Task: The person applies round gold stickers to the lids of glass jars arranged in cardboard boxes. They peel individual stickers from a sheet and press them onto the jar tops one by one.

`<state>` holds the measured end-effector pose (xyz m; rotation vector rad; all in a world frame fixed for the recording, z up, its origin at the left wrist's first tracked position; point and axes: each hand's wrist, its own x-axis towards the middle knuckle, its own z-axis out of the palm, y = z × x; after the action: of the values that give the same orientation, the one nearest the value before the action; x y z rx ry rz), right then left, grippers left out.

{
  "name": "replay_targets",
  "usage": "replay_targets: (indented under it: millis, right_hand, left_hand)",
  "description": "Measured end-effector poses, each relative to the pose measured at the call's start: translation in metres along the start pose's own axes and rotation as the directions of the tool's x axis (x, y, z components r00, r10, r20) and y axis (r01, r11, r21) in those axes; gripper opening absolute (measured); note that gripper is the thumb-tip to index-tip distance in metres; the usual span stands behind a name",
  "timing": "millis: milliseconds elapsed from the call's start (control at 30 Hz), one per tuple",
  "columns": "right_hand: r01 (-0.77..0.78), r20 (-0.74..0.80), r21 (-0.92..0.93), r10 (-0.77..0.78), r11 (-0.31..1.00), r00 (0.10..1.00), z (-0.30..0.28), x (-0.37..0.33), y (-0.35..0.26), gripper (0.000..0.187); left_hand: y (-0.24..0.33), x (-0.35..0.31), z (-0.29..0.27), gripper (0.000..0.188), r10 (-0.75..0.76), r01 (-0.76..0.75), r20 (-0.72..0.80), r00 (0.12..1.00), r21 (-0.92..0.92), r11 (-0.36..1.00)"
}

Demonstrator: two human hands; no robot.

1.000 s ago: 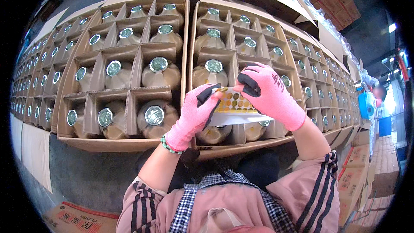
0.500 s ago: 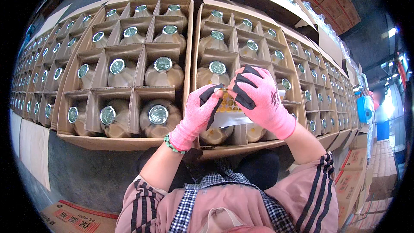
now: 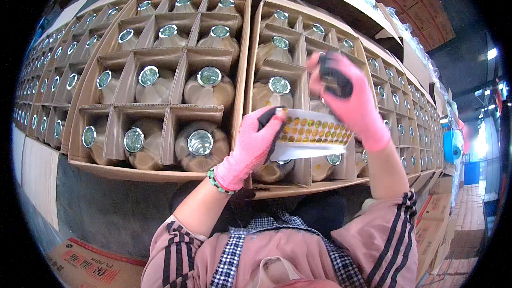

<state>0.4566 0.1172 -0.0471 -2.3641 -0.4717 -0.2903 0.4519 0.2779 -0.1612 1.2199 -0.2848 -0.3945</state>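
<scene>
We see thin white rectangular sheet [image 3: 316, 134] bearing rows of small, round, shiny gold stickers [image 3: 305, 131], few glinting green. Sheet held by left end, right end free; gently curved, stickers facing us, white lower part bare. Poised above divided brown cardboard carton [image 3: 314, 187].

Bottles [image 3: 209, 90] in left carton [image 3: 144, 176] and neighbouring right carton [image 3: 314, 188]; sticker sheet [image 3: 317, 130] above right carton's near end.

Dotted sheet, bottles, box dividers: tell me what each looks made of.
Dotted sheet: paper or plastic film, can't tell which; its gold dots glint. Bottles: likely glass, glossy, with bright reflections at the greenish mouths. Box dividers: apparently cardboard, matt brown, standing as thin panels.
</scene>
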Motion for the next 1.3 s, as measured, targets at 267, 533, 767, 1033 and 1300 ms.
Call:
replay_targets:
  millis: [267, 533, 767, 1033, 1300]
  right_hand:
    - [0.013, 0.312, -0.591, 0.214, 0.806, 0.926, 0.053, 0.098, 0.134, 0.024]
    - [0.103, 0.314, -0.821, 0.293, 0.562, 0.903, 0.084, 0.122, 0.193, 0.021]
    - [0.305, 0.415, -0.891, 0.329, 0.336, 0.848, 0.09, 0.13, 0.154, 0.03]
    - [-0.22, -0.119, -0.176, 0.202, 0.959, 0.972, 0.02, 0.075, 0.05, 0.027]
    - [-0.038, 0.259, -0.328, 0.129, 0.944, 0.957, 0.004, -0.022, -0.02, 0.02]
  left_hand:
    - [0.003, 0.004, 0.005, 0.028, -0.054, -0.002, 0.207, 0.977, 0.26, 0.966]
    - [0.004, 0.006, 0.006, 0.027, -0.034, -0.041, 0.261, 0.965, 0.277, 0.96]
    - [0.009, 0.006, 0.001, 0.028, -0.091, 0.014, 0.258, 0.962, 0.287, 0.958]
    - [-0.005, 0.007, 0.0, 0.031, 0.004, -0.006, 0.018, 1.0, 0.104, 0.995]
    - [0.001, 0.001, 0.005, 0.018, 0.156, -0.155, 0.051, 0.987, -0.008, 0.988]
